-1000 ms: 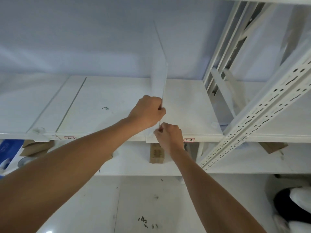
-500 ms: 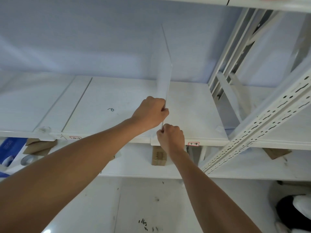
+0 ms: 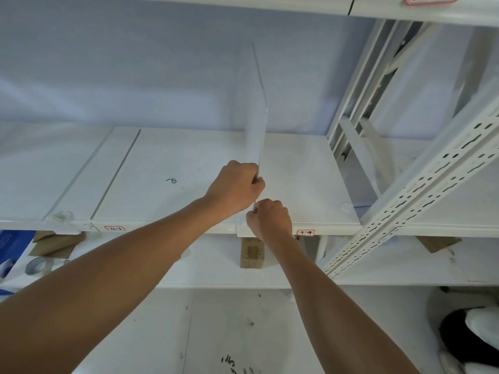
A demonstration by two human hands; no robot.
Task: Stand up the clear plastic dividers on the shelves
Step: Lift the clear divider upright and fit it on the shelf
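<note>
The white shelf (image 3: 189, 163) carries one clear divider (image 3: 258, 122) standing upright on edge near its middle. Another clear divider (image 3: 102, 168) lies flat on the shelf at the left. A small dark scribble (image 3: 171, 180) marks the surface. Two red-bordered labels (image 3: 114, 228) sit on the front edge.

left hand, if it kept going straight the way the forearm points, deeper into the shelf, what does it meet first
The left hand already grips the clear divider at its front edge. Straight on there is only bare shelf, then probably the blue-grey back wall, though depth is unclear.
</note>
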